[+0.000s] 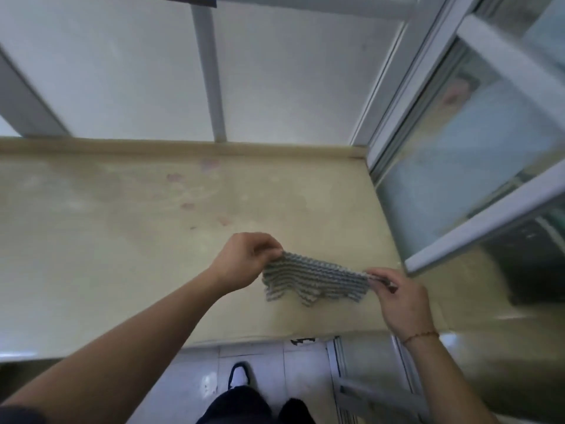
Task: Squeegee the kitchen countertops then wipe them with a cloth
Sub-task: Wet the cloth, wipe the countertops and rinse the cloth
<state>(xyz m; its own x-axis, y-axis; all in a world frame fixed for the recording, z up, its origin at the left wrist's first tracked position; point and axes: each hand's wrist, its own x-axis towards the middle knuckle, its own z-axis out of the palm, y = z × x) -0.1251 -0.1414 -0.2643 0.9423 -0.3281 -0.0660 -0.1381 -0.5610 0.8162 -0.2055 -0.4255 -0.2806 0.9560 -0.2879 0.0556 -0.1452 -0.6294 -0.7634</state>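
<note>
forearms (128,341), striped cloth (315,278) stretched between pinching fingers (270,250)

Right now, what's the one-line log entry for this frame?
phase: cloth stage | left hand: pinches cloth corner | right hand: pinches opposite corner | cloth: stretched above countertop | squeegee: not in view
</note>
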